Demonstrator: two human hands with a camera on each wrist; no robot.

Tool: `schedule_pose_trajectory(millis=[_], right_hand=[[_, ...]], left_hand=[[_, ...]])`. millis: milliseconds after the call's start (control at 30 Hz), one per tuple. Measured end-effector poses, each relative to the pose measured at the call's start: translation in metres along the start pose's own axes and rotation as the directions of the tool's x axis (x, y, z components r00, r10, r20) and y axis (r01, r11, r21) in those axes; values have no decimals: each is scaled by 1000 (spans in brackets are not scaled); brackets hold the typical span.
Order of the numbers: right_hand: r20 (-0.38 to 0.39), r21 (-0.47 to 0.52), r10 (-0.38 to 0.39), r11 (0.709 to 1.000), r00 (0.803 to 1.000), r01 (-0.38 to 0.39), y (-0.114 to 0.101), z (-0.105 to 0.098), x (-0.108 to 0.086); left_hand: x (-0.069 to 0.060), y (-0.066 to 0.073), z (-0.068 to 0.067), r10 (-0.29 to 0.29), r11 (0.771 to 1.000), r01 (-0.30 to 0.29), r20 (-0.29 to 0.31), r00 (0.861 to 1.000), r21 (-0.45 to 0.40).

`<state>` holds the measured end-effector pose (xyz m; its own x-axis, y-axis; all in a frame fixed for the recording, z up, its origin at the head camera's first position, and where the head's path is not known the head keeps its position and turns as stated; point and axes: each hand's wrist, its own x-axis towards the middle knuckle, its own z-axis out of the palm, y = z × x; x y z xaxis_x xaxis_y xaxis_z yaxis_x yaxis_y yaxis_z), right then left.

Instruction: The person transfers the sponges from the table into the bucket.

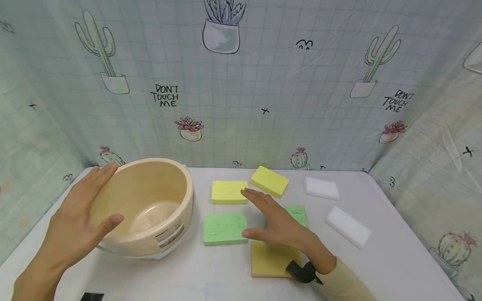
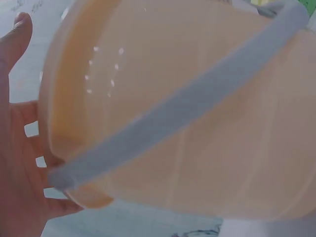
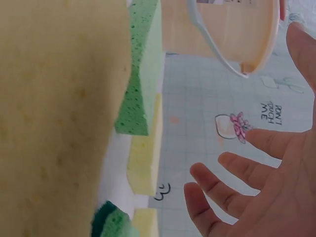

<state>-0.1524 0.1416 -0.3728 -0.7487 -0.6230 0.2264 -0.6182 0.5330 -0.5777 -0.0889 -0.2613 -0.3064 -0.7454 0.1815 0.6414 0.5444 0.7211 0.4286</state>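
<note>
My left hand (image 1: 75,215) is spread beside the near-left rim of a cream bucket (image 1: 188,186), fingers straight and thumb apart. In the left wrist view the fingers pass behind the bucket's rim; whether they touch it, I cannot tell. The bucket's pale handle (image 2: 168,118) hangs across its side. Over the sponges hovers my right hand (image 1: 278,225), fingers extended, holding nothing. Below it are a dull yellow sponge (image 1: 271,263) and a green sponge (image 1: 297,213), partly hidden by the hand. Left of it lies another green sponge (image 1: 225,230).
Two bright yellow sponges (image 1: 229,192) lie farther back on the white table (image 1: 226,271). Two white blocks (image 1: 348,226) sit at the right. A patterned cloth (image 1: 241,83) hangs behind and at the sides. A black object (image 1: 92,297) shows at the front edge.
</note>
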Motion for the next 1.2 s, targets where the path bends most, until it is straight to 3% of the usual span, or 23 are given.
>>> schedule_pose_trajectory(millis=[200,433,600,700,767,833,967,1033,1100,1200], right_hand=[[69,46,35,998,997,-38,4,12,7],[96,72,61,995,993,-69,12,18,9],[115,110,28,993,993,-41,20,21,9],[116,133,18,991,993,-33,26,23,8],[115,156,5,988,993,-23,30,24,8],[115,178,-15,984,993,-6,33,26,8],[133,202,-28,979,991,1,36,28,9],[152,198,-17,980,988,-13,37,29,9],[172,190,-5,981,985,-28,37,29,9],[191,182,-2,983,982,-34,35,29,9]], left_hand=[[-11,-16,0,-85,995,85,4,996,-60],[-18,-34,4,-221,952,217,4,975,-216],[-20,-40,7,-259,927,254,19,966,-276],[-21,-44,10,-247,920,241,20,969,-309],[-22,-48,13,-207,906,195,11,978,-376],[-22,-53,16,-156,864,135,-3,988,-485],[-22,-60,23,-81,717,34,-35,996,-696],[-22,-62,26,-62,666,8,-45,997,-746],[-22,-62,28,-57,643,-2,-51,997,-766],[-23,-62,29,-65,628,1,-51,997,-778]])
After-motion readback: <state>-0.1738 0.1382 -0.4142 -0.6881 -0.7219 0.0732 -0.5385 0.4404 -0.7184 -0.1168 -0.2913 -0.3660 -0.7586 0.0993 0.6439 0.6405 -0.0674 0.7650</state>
